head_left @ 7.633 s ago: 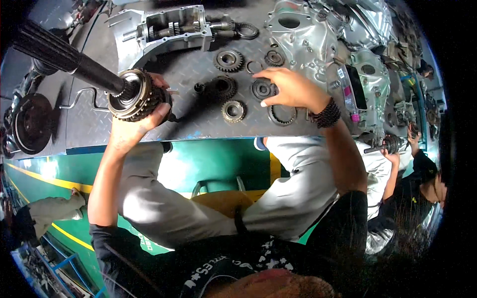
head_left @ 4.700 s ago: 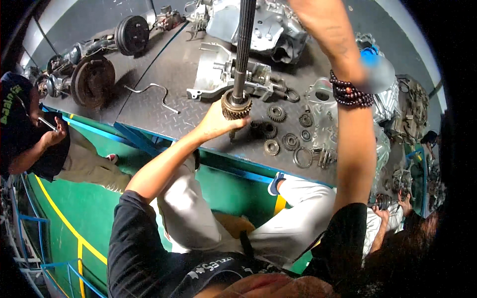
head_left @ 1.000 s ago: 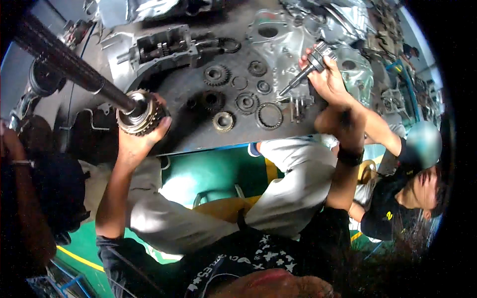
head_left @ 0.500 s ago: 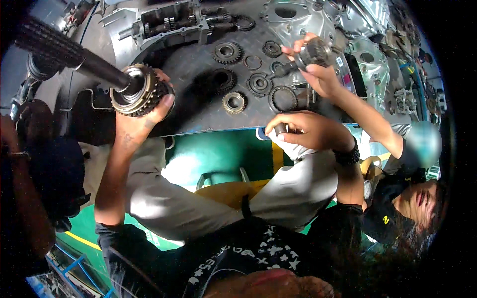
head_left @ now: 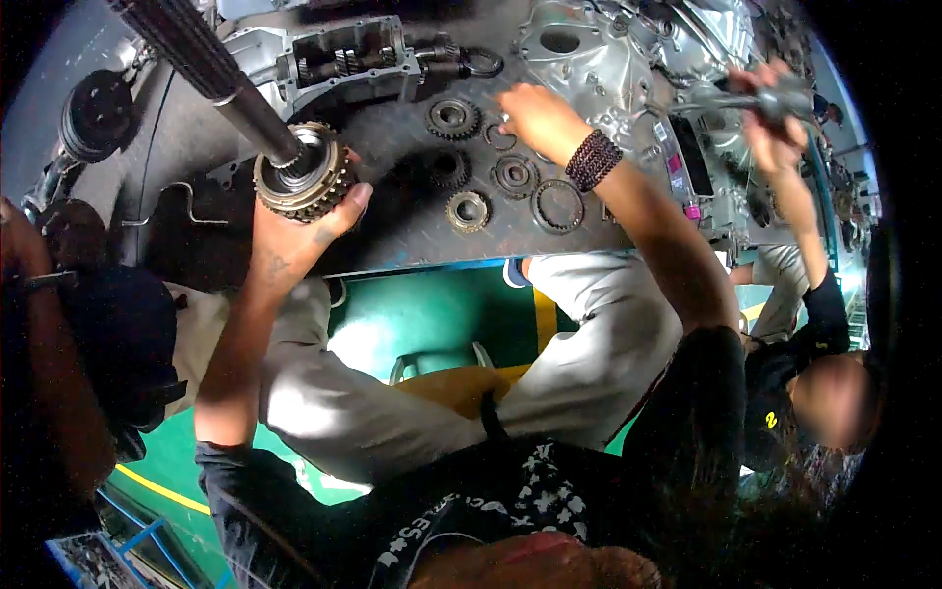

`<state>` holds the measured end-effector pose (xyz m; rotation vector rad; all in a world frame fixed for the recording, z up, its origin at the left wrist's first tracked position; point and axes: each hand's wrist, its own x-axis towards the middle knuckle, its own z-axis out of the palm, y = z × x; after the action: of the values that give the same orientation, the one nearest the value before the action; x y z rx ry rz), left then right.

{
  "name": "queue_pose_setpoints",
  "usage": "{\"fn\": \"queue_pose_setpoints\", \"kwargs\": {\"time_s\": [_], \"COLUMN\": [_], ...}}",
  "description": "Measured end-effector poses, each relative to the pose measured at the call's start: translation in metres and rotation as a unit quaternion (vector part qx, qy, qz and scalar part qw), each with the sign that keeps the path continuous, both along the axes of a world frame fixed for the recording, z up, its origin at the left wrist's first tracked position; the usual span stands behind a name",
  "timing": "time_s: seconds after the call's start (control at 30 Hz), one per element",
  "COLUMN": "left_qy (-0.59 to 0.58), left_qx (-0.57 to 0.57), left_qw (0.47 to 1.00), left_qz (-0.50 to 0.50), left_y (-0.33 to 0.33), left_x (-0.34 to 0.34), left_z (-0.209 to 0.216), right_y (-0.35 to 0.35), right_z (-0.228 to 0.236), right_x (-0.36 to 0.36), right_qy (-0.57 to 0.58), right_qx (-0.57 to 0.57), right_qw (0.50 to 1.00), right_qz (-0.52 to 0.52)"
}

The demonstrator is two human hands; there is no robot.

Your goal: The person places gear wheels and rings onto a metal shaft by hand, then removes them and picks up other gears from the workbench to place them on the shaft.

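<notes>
My left hand (head_left: 294, 231) grips a toothed gear cluster (head_left: 299, 182) from below; it sits on a long dark splined shaft (head_left: 211, 74) that slants up to the left. My right hand (head_left: 540, 116), with a bead bracelet on its wrist, lies over the dark steel table (head_left: 392, 240), fingers spread and holding nothing. Its fingertips are beside a small ring (head_left: 498, 134). Loose gears (head_left: 451, 118) (head_left: 469, 209) (head_left: 514, 175) and a large thin ring (head_left: 557, 204) lie just below and left of it.
An open gearbox housing (head_left: 343, 59) stands at the back of the table, with a bright aluminium casing (head_left: 599, 49) to its right. At the right, a co-worker's hands (head_left: 775, 98) hold a metal part. Another person (head_left: 59, 324) crouches at the left.
My right hand has gone from the table's near edge up among the loose gears. The co-worker's hands with the metal part moved away to the right. My left hand still holds the gear cluster.
</notes>
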<state>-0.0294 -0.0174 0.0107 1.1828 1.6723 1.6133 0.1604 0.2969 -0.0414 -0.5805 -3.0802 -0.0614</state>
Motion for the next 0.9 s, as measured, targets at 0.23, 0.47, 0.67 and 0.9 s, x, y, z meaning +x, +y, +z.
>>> {"fn": "queue_pose_setpoints", "kwargs": {"time_s": [0.23, 0.47, 0.67, 0.9], "left_qy": [0.015, 0.021, -0.005, 0.011], "left_qx": [0.002, 0.009, 0.034, 0.006], "left_qw": [1.0, 1.0, 0.999, 1.0], "left_qz": [0.022, 0.002, -0.006, 0.02], "left_y": [-0.01, -0.008, -0.014, 0.0], "left_x": [0.001, -0.005, -0.001, 0.012], "left_z": [0.007, 0.006, 0.01, 0.016], "right_y": [-0.066, -0.08, -0.058, -0.068], "right_z": [0.025, -0.003, 0.017, 0.117], "right_x": [0.026, 0.051, 0.044, 0.056], "right_qy": [0.059, 0.05, 0.066, 0.431], "right_qx": [-0.129, -0.1, -0.163, -0.808], "right_qw": [0.989, 0.994, 0.982, 0.401], "right_qz": [-0.053, 0.009, 0.075, -0.032]}}
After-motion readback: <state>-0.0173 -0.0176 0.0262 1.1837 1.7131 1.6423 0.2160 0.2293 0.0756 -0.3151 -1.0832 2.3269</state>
